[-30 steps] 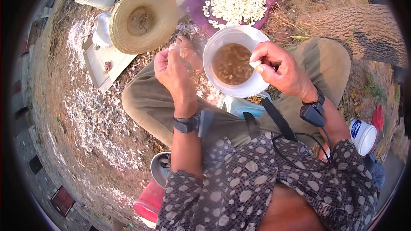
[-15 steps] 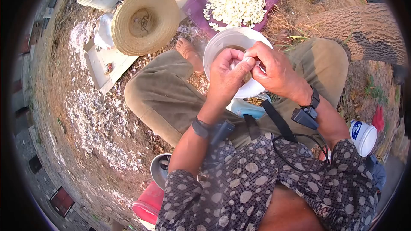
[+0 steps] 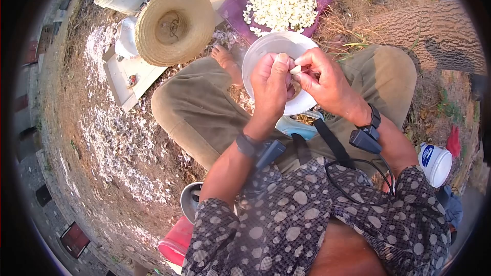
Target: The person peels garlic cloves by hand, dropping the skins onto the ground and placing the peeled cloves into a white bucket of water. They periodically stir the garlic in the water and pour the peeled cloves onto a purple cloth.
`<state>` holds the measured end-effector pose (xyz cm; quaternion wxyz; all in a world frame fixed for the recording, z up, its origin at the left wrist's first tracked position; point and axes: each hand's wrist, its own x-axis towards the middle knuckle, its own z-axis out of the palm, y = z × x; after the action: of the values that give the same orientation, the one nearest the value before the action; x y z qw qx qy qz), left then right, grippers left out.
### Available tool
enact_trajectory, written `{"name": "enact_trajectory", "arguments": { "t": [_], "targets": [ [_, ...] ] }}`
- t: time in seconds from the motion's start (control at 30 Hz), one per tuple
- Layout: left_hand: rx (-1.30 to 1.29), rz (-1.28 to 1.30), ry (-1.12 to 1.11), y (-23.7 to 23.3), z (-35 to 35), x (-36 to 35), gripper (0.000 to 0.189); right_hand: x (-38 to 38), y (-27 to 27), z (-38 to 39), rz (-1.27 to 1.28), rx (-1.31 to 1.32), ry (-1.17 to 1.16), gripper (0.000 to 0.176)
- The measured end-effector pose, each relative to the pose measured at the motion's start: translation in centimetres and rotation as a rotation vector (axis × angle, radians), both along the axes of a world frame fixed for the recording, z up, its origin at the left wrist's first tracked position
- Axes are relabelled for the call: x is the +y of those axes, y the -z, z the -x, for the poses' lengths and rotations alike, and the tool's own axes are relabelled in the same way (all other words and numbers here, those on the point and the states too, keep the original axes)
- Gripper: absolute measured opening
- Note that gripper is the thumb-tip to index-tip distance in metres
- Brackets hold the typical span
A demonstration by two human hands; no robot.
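Over a white bucket (image 3: 255, 53) between my legs, both hands are close together. My right hand (image 3: 327, 84) pinches a small pale garlic clove (image 3: 295, 69) between thumb and fingertips. Beside it, my left hand (image 3: 271, 84) is closed with the thumb on top; its curled fingers hide whatever is in the palm. The hands cover much of the bucket's mouth, and its contents hardly show. Just beyond lies a heap of peeled garlic cloves (image 3: 281, 0) on a purple cloth (image 3: 227, 13).
A straw hat (image 3: 202, 30) lies upside down at the left, near a filled white pail (image 3: 123, 0) and a cardboard tray (image 3: 115, 84). Papery skins (image 3: 123, 158) litter the ground. At right are a log (image 3: 434, 33) and a white tub (image 3: 437, 166); a red container (image 3: 176, 240) is lower left.
My left hand has turned, its thumb now pointing up. The right fingers have drawn slightly apart from the left thumb, and the pale clove now shows in their pinch.
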<state>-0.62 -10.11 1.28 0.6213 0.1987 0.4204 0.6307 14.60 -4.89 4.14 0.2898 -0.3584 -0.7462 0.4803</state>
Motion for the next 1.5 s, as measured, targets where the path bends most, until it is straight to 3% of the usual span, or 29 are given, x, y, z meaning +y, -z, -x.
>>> {"name": "enact_trajectory", "arguments": {
  "t": [0.17,0.3,0.37,0.47,0.6,0.7,0.83,1.0,1.07,1.13,1.17,1.3,1.4,1.5],
  "targets": [
    [-0.223,-0.025,0.02,0.1,-0.3,0.0,0.022,0.0,-0.7,0.0,0.046,0.013,0.045,0.015],
    [-0.217,0.016,-0.115,0.4,0.4,0.1,0.015,0.8,-1.0,0.1,0.128,0.056,0.137,0.015],
    [-0.166,0.034,-0.222,1.3,1.8,0.4,0.012,3.1,-0.2,0.6,0.142,0.119,0.217,0.016],
    [-0.207,0.118,-0.36,1.8,4.7,1.0,0.007,10.5,1.3,0.4,-0.109,0.001,0.292,0.017],
    [-0.176,0.194,-0.419,1.4,6.5,1.8,0.009,16.2,-1.4,-0.8,0.031,0.161,0.493,0.023],
    [-0.193,0.2,-0.41,1.8,6.3,1.6,0.011,14.0,-3.7,-2.7,0.069,0.3,0.621,0.021],
    [-0.196,0.089,-0.187,1.8,5.3,1.3,0.012,10.4,-3.2,-5.6,-0.028,0.108,0.577,0.015],
    [-0.192,0.069,0.003,1.4,3.4,0.0,0.013,3.4,-1.2,-6.8,0.047,0.054,0.51,0.016],
    [-0.118,0.109,0.053,1.1,2.1,-0.5,0.012,1.3,0.1,-7.4,-0.005,-0.032,0.448,0.017],
    [-0.049,0.131,0.101,1.1,1.2,-1.1,0.013,-1.2,-1.4,-6.9,0.125,-0.115,0.421,0.017],
    [-0.022,0.12,0.212,1.6,1.5,-1.2,0.02,-1.7,-0.4,-7.0,0.067,-0.084,0.384,0.017],
    [-0.392,-0.042,0.178,1.2,-1.3,-1.9,0.042,-3.0,-1.2,-6.4,-0.05,0.011,0.328,0.021],
    [-0.455,0.006,0.01,-1.4,-3.4,-2.5,0.047,-3.6,-1.7,-5.6,-0.144,0.02,0.253,0.022],
    [-0.432,-0.059,0.077,-0.8,-3.8,-3.2,0.05,-3.9,-1.2,-4.7,-0.308,-0.027,0.162,0.031]
  ]
}}
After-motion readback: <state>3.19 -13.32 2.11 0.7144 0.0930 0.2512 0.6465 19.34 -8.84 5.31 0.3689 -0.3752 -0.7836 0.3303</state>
